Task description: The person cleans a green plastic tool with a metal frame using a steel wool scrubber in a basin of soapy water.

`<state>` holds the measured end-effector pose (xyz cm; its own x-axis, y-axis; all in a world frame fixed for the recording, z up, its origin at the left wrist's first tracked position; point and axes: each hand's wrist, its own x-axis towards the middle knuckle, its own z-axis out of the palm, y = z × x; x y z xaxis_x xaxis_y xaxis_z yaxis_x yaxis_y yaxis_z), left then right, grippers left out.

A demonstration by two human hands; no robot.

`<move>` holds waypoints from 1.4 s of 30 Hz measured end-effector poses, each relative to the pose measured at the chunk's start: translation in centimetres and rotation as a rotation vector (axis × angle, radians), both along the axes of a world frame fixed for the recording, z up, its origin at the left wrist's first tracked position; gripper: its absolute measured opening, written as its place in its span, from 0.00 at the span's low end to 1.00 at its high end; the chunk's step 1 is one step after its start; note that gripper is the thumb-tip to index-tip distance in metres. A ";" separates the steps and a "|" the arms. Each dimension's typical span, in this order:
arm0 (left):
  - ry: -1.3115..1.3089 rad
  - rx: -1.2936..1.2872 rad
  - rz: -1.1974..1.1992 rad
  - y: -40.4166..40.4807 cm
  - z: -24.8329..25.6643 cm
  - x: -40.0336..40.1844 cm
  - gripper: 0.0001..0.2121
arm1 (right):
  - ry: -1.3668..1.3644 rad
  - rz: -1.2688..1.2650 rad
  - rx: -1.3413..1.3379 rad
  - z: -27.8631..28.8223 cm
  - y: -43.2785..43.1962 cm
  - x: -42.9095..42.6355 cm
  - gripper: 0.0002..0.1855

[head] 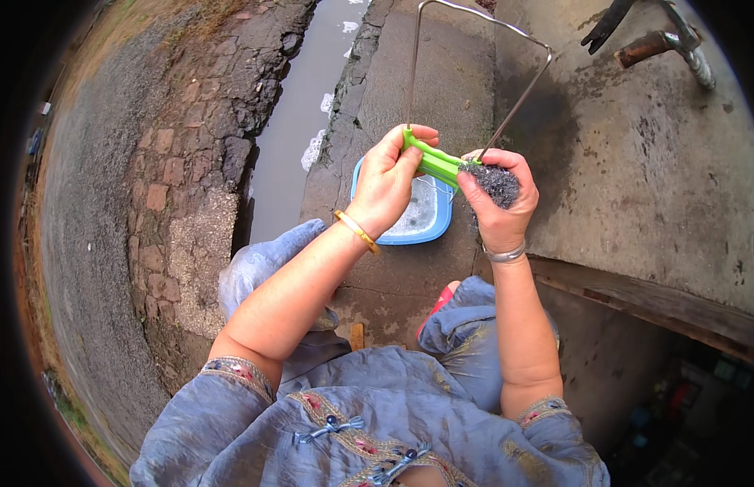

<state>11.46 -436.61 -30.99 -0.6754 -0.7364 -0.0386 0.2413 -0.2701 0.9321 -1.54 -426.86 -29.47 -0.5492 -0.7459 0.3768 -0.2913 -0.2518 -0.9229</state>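
Note:
My left hand (390,176) grips one end of a bright green plastic bar (439,167), thumb on top. A bent metal wire frame (483,17) rises from both ends of this bar, away from me. In my right hand (504,201) is a grey metal scouring pad (498,184), pressed against the bar's right end. Below both hands a blue plastic basin (439,231) sits on the ground, partly hidden by my left hand and the bar. Cloudy water with foam (413,213) is inside it.
A drainage channel (291,115) of grey water with foam patches runs left of the basin, beside broken brick paving (170,164). At right is a concrete wall (632,164), with metal pipes (681,45) at the upper right. A wooden beam (644,304) edges a dark opening.

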 end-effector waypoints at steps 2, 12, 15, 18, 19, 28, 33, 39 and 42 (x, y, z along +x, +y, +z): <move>0.012 0.021 -0.002 -0.1 0.1 0.0 0.10 | -0.023 -0.016 0.018 0.2 -0.1 0.1 0.14; 0.095 -0.040 0.097 0.4 -0.4 -0.6 0.10 | 0.270 0.015 -0.089 0.3 -0.5 0.8 0.15; 0.171 0.062 0.083 0.3 -0.6 -0.4 0.09 | 0.435 0.035 -0.138 0.7 -0.6 0.7 0.16; 0.124 0.084 0.147 0.5 -0.6 -0.6 0.11 | 0.506 0.062 -0.135 1.3 -0.6 0.9 0.18; 0.122 0.081 0.146 0.3 -0.7 -0.6 0.11 | 0.536 0.069 -0.141 1.3 -0.6 1.1 0.19; 0.191 0.113 0.068 1.0 -0.8 -0.9 0.13 | 0.588 0.009 -0.151 1.0 -0.5 0.8 0.21; 0.136 -0.041 0.054 0.6 -1.4 -0.8 0.15 | 0.635 0.037 -0.149 0.8 -0.2 0.7 0.21; 0.185 0.036 0.096 0.7 -1.1 -0.9 0.16 | 0.637 0.016 -0.179 0.9 -0.3 1.3 0.20; 0.242 0.170 0.095 0.4 -0.3 -1.0 0.20 | 0.693 0.010 -0.188 0.8 -0.3 1.2 0.20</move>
